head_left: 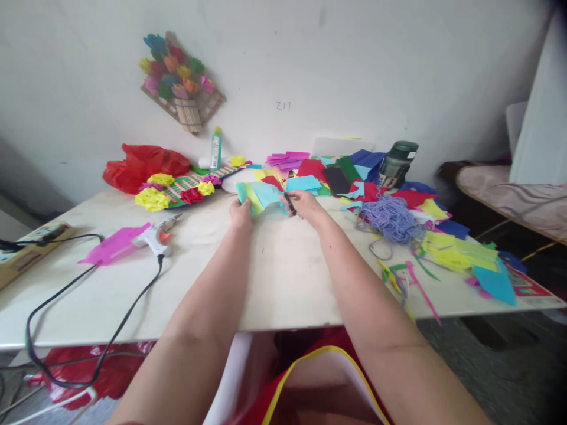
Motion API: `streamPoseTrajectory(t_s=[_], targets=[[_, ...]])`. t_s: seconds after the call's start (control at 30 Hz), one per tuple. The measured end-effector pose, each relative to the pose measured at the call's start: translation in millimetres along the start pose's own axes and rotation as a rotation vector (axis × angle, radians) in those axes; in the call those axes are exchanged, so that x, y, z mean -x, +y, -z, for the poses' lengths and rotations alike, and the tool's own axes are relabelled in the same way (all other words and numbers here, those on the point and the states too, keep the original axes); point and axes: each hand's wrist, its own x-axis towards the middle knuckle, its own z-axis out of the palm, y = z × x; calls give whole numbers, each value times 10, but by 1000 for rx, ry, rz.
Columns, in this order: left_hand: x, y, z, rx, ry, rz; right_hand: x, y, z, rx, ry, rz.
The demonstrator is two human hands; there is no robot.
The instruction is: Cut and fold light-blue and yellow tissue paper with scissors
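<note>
Light blue and yellow-green crepe paper is pinched in my left hand, whose fingers are closed on its left end. My right hand is closed around a pair of scissors with dark handles. The scissors are at the right edge of the paper; their blades are too small and blurred to tell whether they cut into it. Behind my hands lie folded light blue paper and other coloured sheets. To the left is a green decorated piece with yellow, red and purple paper flowers.
A glue gun rests on pink paper at the left, its cord trailing over the table edge. A power strip is farther left. Purple yarn, a dark bottle and paper scraps cover the right. A glue bottle stands behind.
</note>
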Motion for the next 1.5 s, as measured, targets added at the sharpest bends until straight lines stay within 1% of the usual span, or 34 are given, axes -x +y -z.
streamPoseTrajectory(t_s=[0.13, 0.2, 0.23, 0.37, 0.43, 0.57, 0.77, 0.9, 0.97, 1.03, 1.17, 1.27, 1.37, 1.5], targets=[[86, 24, -51, 34, -45, 23, -1, 58, -31, -60, -125, -45], [120, 26, -81, 61, -53, 41, -30, 111, -42, -65, -153, -50], [132, 24, -95, 73, -49, 52, -45, 134, -47, -64, -142, -54], [149, 13, -138, 89, -2, 100, -83, 180, -66, -57, -13, -63], [149, 13, -146, 75, 22, 112, -87, 179, -71, -51, 24, -62], [155, 23, -142, 45, 32, 105, -62, 141, -82, -44, -4, -69], [174, 24, -134, 145, -38, 100, -6, 68, -90, -103, 9, -68], [187, 13, -158, 210, -59, 115, -25, 96, -90, -124, 22, -52], [191, 15, -169, 228, -48, 126, -41, 123, -79, -123, 3, -39], [192, 21, -172, 242, -14, 143, -51, 149, -54, -102, -46, -32], [187, 33, -163, 264, 32, 159, -48, 178, 56, -3, -193, -38], [178, 35, -161, 256, 43, 153, -25, 183, 181, 23, -303, -34], [163, 36, -166, 272, 46, 164, 0, 190, 326, 51, -446, -22], [145, 37, -168, 287, 66, 190, 33, 196, 498, 52, -587, -53]])
